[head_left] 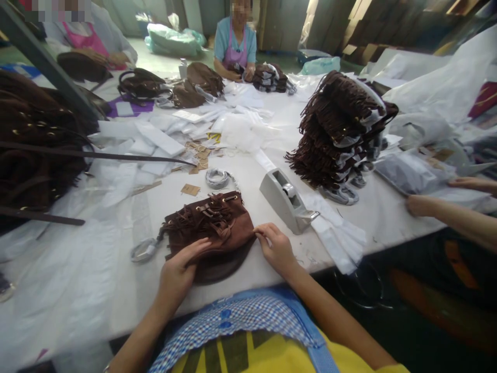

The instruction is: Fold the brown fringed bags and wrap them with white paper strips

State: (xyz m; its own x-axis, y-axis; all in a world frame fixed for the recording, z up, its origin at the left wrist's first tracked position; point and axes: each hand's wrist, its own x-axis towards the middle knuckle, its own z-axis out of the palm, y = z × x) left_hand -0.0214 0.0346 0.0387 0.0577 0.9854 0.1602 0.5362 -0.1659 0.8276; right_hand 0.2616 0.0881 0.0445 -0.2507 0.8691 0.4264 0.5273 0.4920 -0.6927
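Note:
A brown suede handbag (236, 225) with fringe and small metal eyelets lies tilted on the table in front of me. My left hand (180, 267) grips its near left side, fingers stretched along the suede and the thumb lower down. At the bag's right edge, my right hand (275, 246) pinches the material between thumb and fingertips. A wrapped grey strap coil (217, 178) rests just behind the bag, and another wrapped coil (144, 250) lies at its left. The grey tape dispenser (285, 199) stands to the right, beyond my right hand.
Stacked fringed bags (341, 129) rise at the right, with white strips (337, 238) below. A dark bag pile (39, 140) and loose straps fill the left. A neighbour's hands (423, 206) touch a plastic-wrapped package (415, 171). Two people work across the table (248, 290).

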